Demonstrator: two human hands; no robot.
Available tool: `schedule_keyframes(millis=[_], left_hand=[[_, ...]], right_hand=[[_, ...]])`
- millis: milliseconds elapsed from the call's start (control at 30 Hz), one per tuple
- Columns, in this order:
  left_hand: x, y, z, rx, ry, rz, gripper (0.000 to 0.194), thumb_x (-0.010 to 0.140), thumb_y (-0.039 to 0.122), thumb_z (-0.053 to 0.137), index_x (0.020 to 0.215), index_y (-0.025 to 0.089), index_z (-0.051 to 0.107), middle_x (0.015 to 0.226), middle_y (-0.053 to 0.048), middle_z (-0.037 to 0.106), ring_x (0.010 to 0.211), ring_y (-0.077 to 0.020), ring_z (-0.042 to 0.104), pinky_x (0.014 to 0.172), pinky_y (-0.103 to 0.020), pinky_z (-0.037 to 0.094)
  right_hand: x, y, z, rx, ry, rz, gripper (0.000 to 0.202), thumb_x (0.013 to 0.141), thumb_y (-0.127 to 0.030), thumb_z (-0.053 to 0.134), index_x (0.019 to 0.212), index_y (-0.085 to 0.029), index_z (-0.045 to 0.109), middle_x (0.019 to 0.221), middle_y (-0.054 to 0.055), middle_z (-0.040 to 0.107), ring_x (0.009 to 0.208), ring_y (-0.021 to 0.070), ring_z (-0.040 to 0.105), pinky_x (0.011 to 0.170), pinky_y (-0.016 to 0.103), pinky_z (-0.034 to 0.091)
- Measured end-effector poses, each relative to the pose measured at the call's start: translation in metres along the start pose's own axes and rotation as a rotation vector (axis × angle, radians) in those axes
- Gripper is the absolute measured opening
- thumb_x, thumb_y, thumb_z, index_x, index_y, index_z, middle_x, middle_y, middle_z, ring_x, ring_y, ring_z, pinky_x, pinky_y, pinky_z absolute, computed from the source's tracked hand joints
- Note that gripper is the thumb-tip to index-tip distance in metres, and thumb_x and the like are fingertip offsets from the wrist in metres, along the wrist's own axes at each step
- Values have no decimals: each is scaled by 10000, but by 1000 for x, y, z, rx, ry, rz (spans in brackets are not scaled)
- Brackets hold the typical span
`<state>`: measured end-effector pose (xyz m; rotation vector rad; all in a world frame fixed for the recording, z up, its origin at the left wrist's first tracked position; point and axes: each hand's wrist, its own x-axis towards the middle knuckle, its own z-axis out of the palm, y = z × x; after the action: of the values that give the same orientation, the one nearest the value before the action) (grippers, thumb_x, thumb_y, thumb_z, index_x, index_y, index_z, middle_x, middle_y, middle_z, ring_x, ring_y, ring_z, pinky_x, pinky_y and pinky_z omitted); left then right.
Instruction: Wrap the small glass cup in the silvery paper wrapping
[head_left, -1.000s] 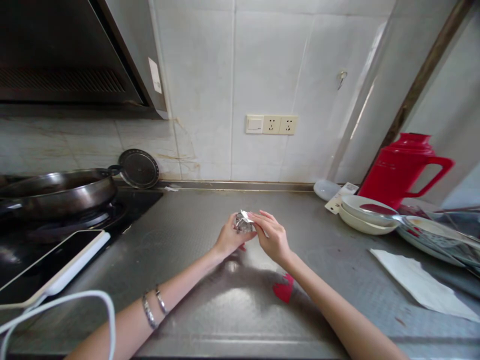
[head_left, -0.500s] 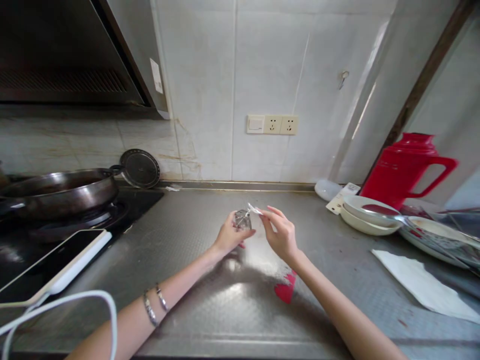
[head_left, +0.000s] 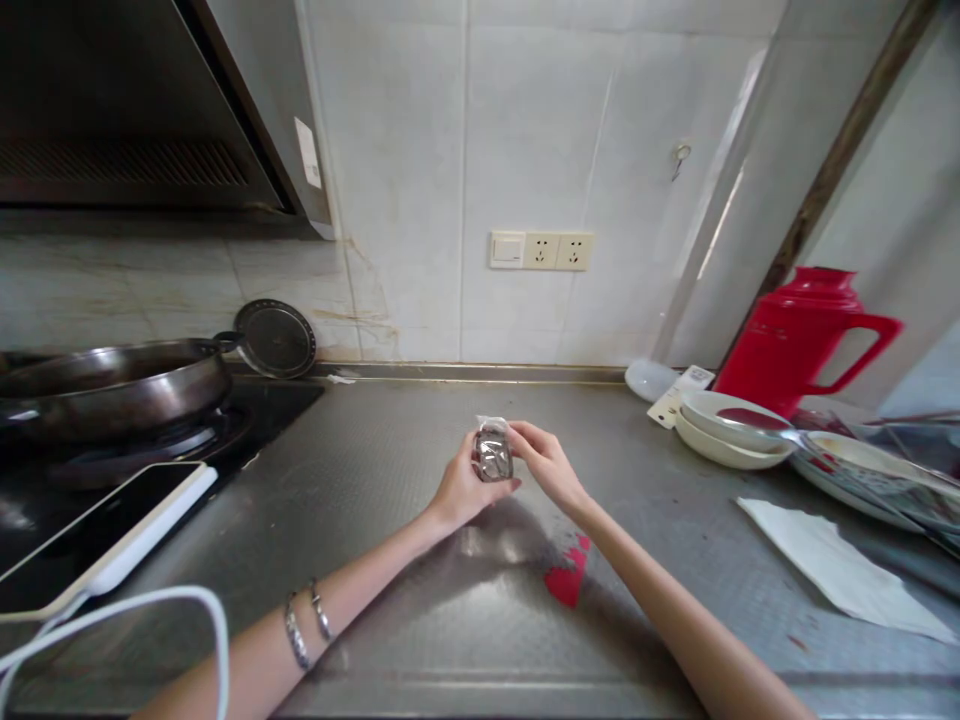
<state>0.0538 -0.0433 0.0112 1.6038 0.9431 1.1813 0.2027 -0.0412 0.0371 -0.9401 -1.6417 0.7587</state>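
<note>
Closer now, both hands (head_left: 510, 470) pinch what looks like a packet (head_left: 493, 453) above red scrap (head_left: 566, 580).

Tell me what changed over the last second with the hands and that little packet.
The right hand, which had pulled out to the right tugging the white flap, came back in against the packet. The packet now stands upright facing the camera, flap at its top, gripped by both the right and the left hand. The red scrap, pan, phone and dishes stayed put.

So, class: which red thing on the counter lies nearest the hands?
The small flat red scrap, just below the right hand; the red jug stands far off by the wall.
</note>
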Motion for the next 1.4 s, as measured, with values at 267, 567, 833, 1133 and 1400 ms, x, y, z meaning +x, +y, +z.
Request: schedule_keyframes(millis=[267, 567, 833, 1133, 1400], left_hand=[[7, -12, 0, -54, 58, -54, 819, 612, 363, 807, 1277, 217, 352, 1014, -61, 619, 647, -123, 604, 407, -193, 503], [4, -11, 3, -174, -21, -52, 984, 552, 291, 841, 1332, 235, 244, 1092, -90, 594, 731, -146, 642, 543, -224, 521], [0, -9, -7, 434, 50, 137, 1046, 566, 356, 823, 1417, 216, 231, 1098, -100, 551, 770, -196, 619, 671, -333, 519], [1, 3, -16, 648, 11, 343, 1069, 547, 387, 828, 1421, 271, 224, 1352, -146, 400, 1152, -349, 531, 848, -478, 519], [4, -8, -18, 668, 5, 452, 831, 638, 328, 784, 1327, 279, 321, 1224, -89, 505, 1106, -280, 566, 894, -421, 505]], right_hand=[[-2, -3, 2, 248, -124, 91, 471, 750, -411, 703, 1158, -196, 607, 1119, 97, 684, 970, 224, 679, 829, 371, 556], [0, 1, 3, 279, -47, 152, 531, 735, -488, 691, 1159, -181, 600, 1050, 93, 704, 926, 230, 685, 745, 338, 581], [4, 2, -4, 371, 31, 357, 460, 781, -547, 626, 1046, -172, 655, 972, 73, 701, 749, 182, 678, 590, 279, 575], [-1, 3, 4, 471, -46, 470, 449, 787, -558, 630, 958, -146, 677, 857, 72, 684, 638, 132, 628, 525, 226, 546], [-2, -1, 7, 506, -35, 525, 382, 840, -515, 583, 961, -156, 633, 926, 89, 686, 689, 154, 645, 533, 237, 525]])
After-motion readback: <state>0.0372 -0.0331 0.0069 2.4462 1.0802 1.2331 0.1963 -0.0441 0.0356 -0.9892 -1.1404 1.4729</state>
